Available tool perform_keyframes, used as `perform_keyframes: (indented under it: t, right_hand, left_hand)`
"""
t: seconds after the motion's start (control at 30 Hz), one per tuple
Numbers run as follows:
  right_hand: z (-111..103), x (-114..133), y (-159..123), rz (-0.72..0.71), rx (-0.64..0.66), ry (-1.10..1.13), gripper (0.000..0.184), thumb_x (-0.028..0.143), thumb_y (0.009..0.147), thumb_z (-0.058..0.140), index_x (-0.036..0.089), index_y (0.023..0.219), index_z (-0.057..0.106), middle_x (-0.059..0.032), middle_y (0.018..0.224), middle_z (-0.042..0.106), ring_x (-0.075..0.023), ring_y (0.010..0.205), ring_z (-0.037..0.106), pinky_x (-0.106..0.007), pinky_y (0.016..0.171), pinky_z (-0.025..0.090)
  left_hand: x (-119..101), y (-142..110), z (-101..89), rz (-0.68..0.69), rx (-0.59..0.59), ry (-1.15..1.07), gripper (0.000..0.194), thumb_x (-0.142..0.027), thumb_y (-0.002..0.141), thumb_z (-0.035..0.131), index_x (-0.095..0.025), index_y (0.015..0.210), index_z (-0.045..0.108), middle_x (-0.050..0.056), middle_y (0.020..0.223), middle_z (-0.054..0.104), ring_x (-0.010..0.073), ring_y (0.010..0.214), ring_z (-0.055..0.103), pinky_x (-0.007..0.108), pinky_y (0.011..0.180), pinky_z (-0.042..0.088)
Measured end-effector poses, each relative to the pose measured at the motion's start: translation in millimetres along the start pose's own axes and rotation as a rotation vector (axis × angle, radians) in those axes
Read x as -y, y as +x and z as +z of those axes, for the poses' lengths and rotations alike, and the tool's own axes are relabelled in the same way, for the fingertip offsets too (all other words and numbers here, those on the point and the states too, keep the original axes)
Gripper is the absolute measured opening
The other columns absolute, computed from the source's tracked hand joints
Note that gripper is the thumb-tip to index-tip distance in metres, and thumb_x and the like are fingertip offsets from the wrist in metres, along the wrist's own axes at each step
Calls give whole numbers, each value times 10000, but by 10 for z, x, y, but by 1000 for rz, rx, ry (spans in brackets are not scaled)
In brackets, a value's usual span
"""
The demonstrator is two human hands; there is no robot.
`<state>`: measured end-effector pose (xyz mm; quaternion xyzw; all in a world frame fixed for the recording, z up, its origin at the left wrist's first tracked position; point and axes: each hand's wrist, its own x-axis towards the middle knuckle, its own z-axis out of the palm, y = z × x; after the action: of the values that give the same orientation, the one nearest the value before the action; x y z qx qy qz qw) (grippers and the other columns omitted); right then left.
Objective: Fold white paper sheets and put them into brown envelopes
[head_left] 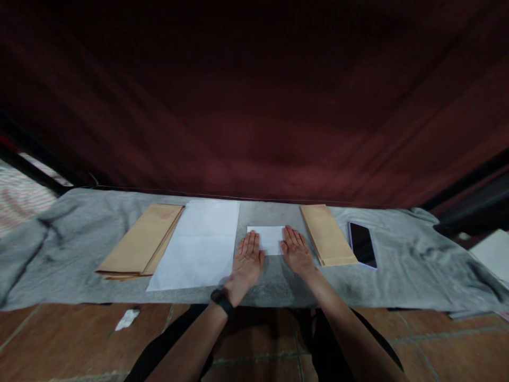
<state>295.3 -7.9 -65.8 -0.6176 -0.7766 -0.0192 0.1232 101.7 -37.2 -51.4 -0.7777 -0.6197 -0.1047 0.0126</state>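
A small white folded paper (pixel 271 240) lies flat on the grey cloth in front of me. My left hand (pixel 248 257) rests palm down on its left end, fingers stretched out and pointing away from me. On the right end my right hand (pixel 296 249) presses in the same flat way. To the left is a larger sheet of white paper (pixel 199 246) with a crease across it. Brown paper envelopes (pixel 141 239) are stacked beyond that sheet. Just right of my right hand lies another brown envelope (pixel 329 236).
A phone (pixel 362 245) lies face up at the right. Grey cloth (pixel 413 260) covers the low bench, and a dark red curtain (pixel 254 132) hangs along its back edge. A crumpled white scrap (pixel 127 319) is on the tiled floor (pixel 71 345).
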Motion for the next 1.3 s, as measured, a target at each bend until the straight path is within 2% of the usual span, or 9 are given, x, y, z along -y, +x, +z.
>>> perform_keyframes:
  t: [0.13, 0.23, 0.4, 0.5, 0.63, 0.77, 1.03, 1.3]
  right_hand:
    - [-17, -21, -27, 33, -50, 6, 542, 291, 1034, 270, 83, 1527, 358, -149, 1569, 385, -279, 1453, 355, -471, 1179, 273]
    - [-64, 38, -31, -20, -74, 51, 551, 283, 1028, 273, 81, 1537, 334, -149, 1585, 354, -266, 1468, 331, -477, 1186, 273]
    - [-138, 266, -60, -254, 75, 148, 540, 364, 1050, 258, 159, 1540, 352, -69, 1616, 306, -205, 1491, 283, -420, 1218, 249]
    - [-137, 345, -80, -290, 126, 153, 523, 358, 1054, 261, 189, 1541, 357, -54, 1615, 304, -198, 1493, 279, -424, 1229, 228]
    - [-105, 353, -73, -254, 114, 133, 512, 329, 1051, 275, 193, 1536, 366, -57, 1608, 320, -204, 1492, 282, -436, 1228, 226]
    - [-75, 363, -57, -228, 105, 104, 515, 305, 1050, 276, 192, 1549, 337, -71, 1621, 288, -218, 1493, 279, -442, 1221, 221]
    - [-19, 408, -67, -180, 57, 54, 510, 265, 1042, 320, 227, 1550, 338, -85, 1637, 242, -251, 1491, 284, -470, 1201, 235]
    - [-22, 346, -17, -79, 42, 29, 535, 348, 1051, 281, 143, 1541, 348, -125, 1617, 288, -259, 1489, 286, -459, 1198, 232]
  left_hand:
    - [17, -29, -7, -4, -21, 2, 576, -311, 997, 318, -35, 1499, 376, 169, 1592, 341, 257, 1497, 277, 418, 1223, 259]
    - [9, -31, 0, -13, -16, -10, 578, -304, 995, 315, -34, 1504, 364, 173, 1595, 334, 258, 1497, 275, 424, 1225, 256]
    - [3, -45, -19, 4, -7, -30, 585, -276, 982, 318, -39, 1517, 334, 175, 1598, 328, 260, 1504, 256, 450, 1226, 245]
    - [-2, -55, -40, 12, 0, -30, 580, -267, 976, 331, -66, 1520, 340, 168, 1605, 318, 267, 1505, 252, 458, 1224, 235]
    - [-28, -28, -57, 18, -3, 1, 567, -293, 980, 334, -96, 1511, 367, 160, 1592, 353, 287, 1495, 277, 501, 1225, 194]
    - [-59, 31, -66, 56, 2, 6, 555, -282, 987, 322, -52, 1488, 390, 180, 1587, 355, 276, 1503, 257, 468, 1240, 152]
    - [-22, 148, -46, 38, 9, -31, 559, -282, 982, 321, -106, 1509, 369, 140, 1610, 328, 267, 1510, 240, 478, 1226, 189]
    - [31, 210, 44, -35, -21, -59, 580, -267, 970, 310, -56, 1509, 355, 153, 1590, 359, 246, 1503, 261, 446, 1230, 209]
